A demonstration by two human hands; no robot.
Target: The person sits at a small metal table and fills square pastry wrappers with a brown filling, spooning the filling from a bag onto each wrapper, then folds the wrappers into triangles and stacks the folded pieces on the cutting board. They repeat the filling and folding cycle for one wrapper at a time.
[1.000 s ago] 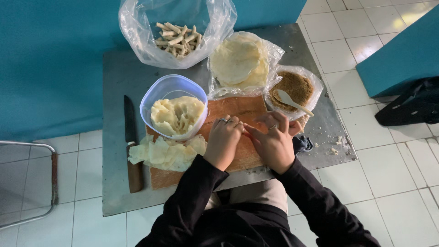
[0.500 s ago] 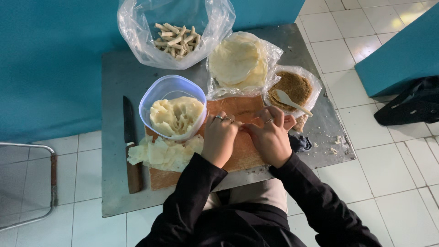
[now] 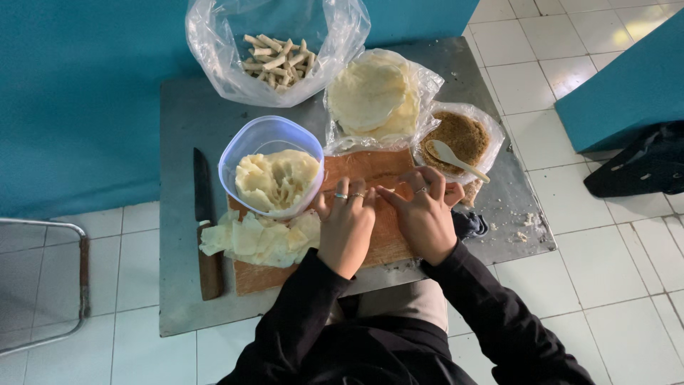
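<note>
- Both hands lie side by side on the wooden cutting board (image 3: 370, 239): your left hand (image 3: 347, 229) has its fingers curled forward and pressed down, and your right hand (image 3: 426, 217) has its fingers bent over the same spot, fingertips nearly touching those of the left.
- Under those fingertips lies a thin pale wrapper (image 3: 388, 190), mostly hidden; judging by the pose, you are rolling or folding it shut, though whether either hand pinches it cannot be told.
- Continuing that roll would call for even pressure from both sets of fingers, so that the thin sheet neither tears nor spills.
- Just left of your left hand, a heap of pale torn sheets (image 3: 260, 239) rests on the board, with a clear plastic tub (image 3: 271, 167) of creamy filling touching it behind.
- Beyond your right hand, a bag of brown crumbs (image 3: 462, 139) holds a white spoon (image 3: 456, 158).
- Farther back sit a bagged stack of round wrappers (image 3: 372, 96) and a clear bag of finished rolls (image 3: 274, 53).
- At the far left of the metal table (image 3: 182, 128), a knife (image 3: 205, 221) lies well apart from both hands.
</note>
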